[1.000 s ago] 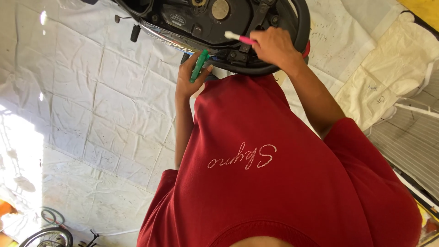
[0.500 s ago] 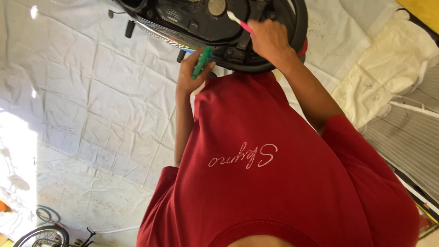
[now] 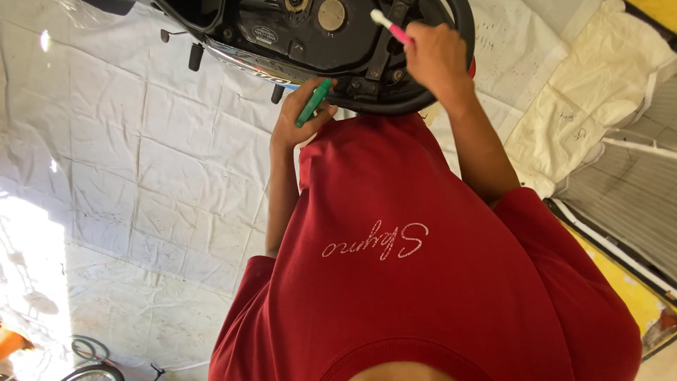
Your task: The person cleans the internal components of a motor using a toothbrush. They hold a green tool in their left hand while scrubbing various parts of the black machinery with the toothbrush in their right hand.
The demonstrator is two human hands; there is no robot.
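Observation:
My left hand [image 3: 300, 120] grips a green-handled tool [image 3: 314, 102] and rests against the lower edge of a black motorcycle body [image 3: 303, 35] at the top of the view. Higher and to the right, my right hand [image 3: 434, 53] holds a pink toothbrush [image 3: 391, 27] with its white head pointing up-left onto the black parts near a round metal cap [image 3: 331, 14]. A curved black rim [image 3: 462, 28] runs behind my right hand. My red shirt [image 3: 423, 268] fills the lower half of the view.
A creased white sheet [image 3: 141, 162] covers the ground under the machine. Cream cloth [image 3: 599, 92] lies at the right, beside a yellow edge [image 3: 620, 282] and grey slats [image 3: 635, 190]. Coiled wire [image 3: 88, 349] lies at bottom left.
My right hand has shifted the pink toothbrush up and to the right along the black parts. My left hand stays against the machine with the green tool.

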